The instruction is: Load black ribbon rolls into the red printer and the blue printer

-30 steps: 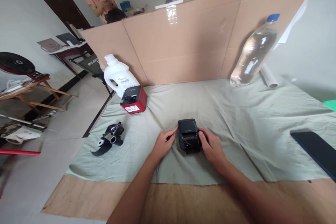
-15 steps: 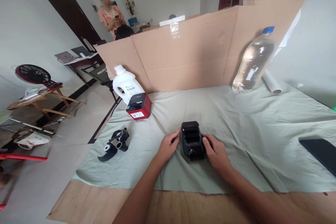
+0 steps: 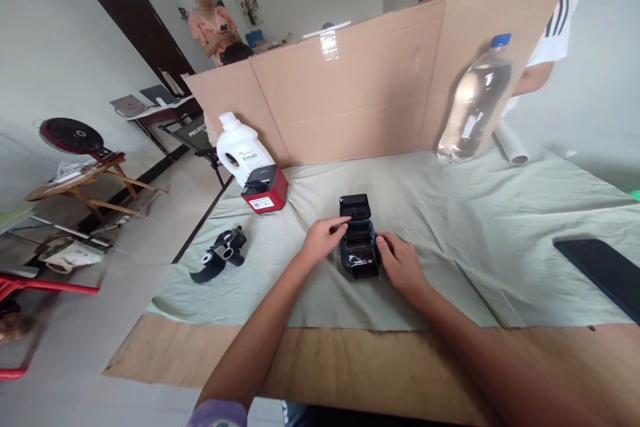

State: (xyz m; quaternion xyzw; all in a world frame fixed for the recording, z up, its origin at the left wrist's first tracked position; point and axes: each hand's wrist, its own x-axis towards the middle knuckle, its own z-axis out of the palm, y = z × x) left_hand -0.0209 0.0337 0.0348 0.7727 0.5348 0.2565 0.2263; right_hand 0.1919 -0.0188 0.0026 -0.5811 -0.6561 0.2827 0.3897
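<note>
A small black label printer [image 3: 361,247] lies on the green cloth with its lid [image 3: 354,205] swung up at the far end. Dark, glossy film spans its inside and hangs at the near end. My left hand [image 3: 324,240] is at its far left corner, index finger across the base of the lid and thumb by the side; it grips there. Along the right side, my right hand [image 3: 400,260] holds the printer's body with thumb and fingers. To the left lie several loose black ribbon rolls [image 3: 223,255] with a curled strip.
A red and black box-shaped printer [image 3: 265,190] stands before a white jug [image 3: 245,150]. A large water bottle [image 3: 475,103] leans against the cardboard screen [image 3: 345,100], near a white roll [image 3: 511,145]. A dark phone [image 3: 600,273] lies right. Two people are beyond the screen.
The printer's lid has swung up and away from its body. My left hand has moved to the lid's base; the right hand stays on the side. The view has tilted down.
</note>
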